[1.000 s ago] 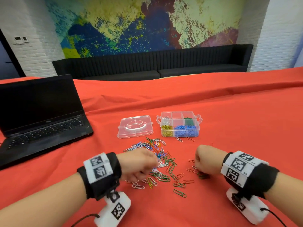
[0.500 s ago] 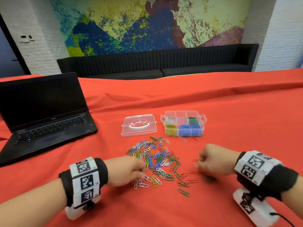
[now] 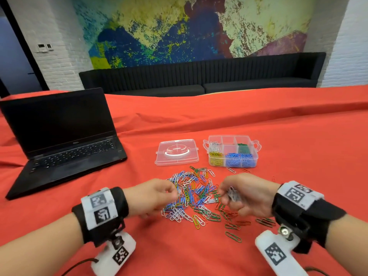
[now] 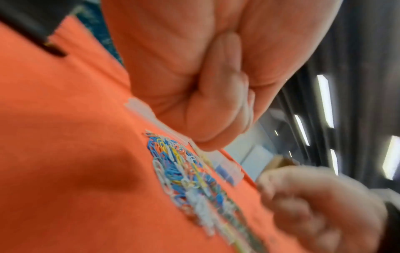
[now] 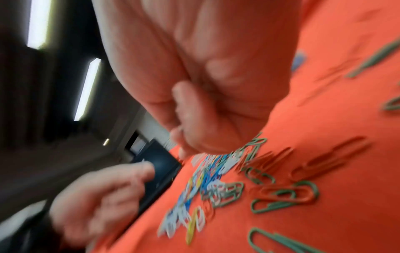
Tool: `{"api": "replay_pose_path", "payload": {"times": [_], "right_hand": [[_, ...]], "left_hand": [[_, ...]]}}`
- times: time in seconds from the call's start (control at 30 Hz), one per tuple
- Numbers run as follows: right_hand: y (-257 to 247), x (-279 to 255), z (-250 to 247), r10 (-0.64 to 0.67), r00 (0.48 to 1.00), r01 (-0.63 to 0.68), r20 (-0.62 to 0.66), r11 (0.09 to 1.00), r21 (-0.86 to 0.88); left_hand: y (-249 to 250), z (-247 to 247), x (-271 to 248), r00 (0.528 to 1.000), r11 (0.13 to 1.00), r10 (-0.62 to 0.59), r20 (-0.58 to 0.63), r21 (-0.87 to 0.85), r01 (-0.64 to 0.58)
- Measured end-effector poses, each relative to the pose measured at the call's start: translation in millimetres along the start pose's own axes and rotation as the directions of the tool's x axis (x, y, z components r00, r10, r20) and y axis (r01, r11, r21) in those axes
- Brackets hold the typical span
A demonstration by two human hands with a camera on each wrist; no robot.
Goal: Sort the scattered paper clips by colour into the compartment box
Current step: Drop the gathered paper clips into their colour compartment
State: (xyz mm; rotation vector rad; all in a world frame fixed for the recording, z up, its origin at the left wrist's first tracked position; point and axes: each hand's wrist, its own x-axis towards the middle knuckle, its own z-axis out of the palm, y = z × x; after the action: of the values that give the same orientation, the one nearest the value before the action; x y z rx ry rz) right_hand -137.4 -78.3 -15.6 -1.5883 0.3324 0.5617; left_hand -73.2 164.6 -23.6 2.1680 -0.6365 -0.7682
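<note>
Mixed-colour paper clips lie in a pile on the red cloth in front of the clear compartment box. The box holds white clips, yellow clips, blue clips and green clips in separate compartments. My left hand hovers at the pile's left edge with its fingers curled together, and a thin white clip seems pinched in them. My right hand, at the pile's right edge, grips a small bunch of white clips. Both wrist views are blurred.
The box's clear lid lies flat to the left of the box. An open black laptop sits at the far left. Stray green and red clips lie near the right wrist. A black sofa runs along the back wall.
Both hands came in towards the pile's middle. The left hand rose from the white clips at the near left. The right hand turned and now shows a bunch of white clips.
</note>
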Motion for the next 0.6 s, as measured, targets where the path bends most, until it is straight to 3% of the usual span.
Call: {"api": "replay_pose_path", "payload": {"times": [0.07,0.13,0.2,0.27,0.37,0.43,0.47,0.53,0.6], "right_hand": [[-1.1,5.1,18.5,-0.067,0.997,0.056,-0.035,0.963,-0.265],[-1.8,12.1,35.2,-0.190,0.982,0.139,-0.021,0.787,-0.602],[-3.0,19.1,52.3,-0.288,0.956,0.200,0.048,0.526,-0.827],[-2.3,28.3,65.4,-0.309,0.948,0.185,0.073,0.352,-0.917],[-2.9,33.0,76.4,-0.319,0.945,0.135,0.070,0.187,-0.973],[-3.6,31.7,76.6,-0.341,0.935,0.154,0.100,0.135,-0.979],[-2.9,31.1,74.9,-0.350,0.930,0.164,0.113,0.119,-0.979],[1.5,29.8,69.4,-0.346,0.931,0.163,0.119,0.099,-0.982],[5.7,27.7,61.2,-0.353,0.929,0.167,0.109,0.138,-0.976]], "left_hand": [[-0.9,-12.2,-4.7,0.997,0.905,-0.069,0.019,-0.420,0.071],[-3.7,-23.7,-7.1,0.995,0.693,-0.063,0.078,-0.714,0.100],[-4.7,-31.1,-9.7,0.994,0.501,-0.035,0.108,-0.858,0.110],[-6.4,-30.0,-10.2,0.995,0.496,-0.046,0.091,-0.862,0.102],[-6.0,-15.9,-8.7,0.993,0.794,-0.117,-0.015,-0.602,0.085],[-3.8,-6.4,-5.2,0.995,0.956,-0.076,-0.066,-0.287,0.054],[-3.9,-3.5,-3.4,0.997,0.997,-0.022,-0.071,-0.070,0.017],[-3.8,0.8,-1.0,0.996,0.929,0.085,-0.017,0.362,-0.073],[-2.8,8.0,0.6,0.995,0.771,0.084,0.062,0.628,-0.104]]}}
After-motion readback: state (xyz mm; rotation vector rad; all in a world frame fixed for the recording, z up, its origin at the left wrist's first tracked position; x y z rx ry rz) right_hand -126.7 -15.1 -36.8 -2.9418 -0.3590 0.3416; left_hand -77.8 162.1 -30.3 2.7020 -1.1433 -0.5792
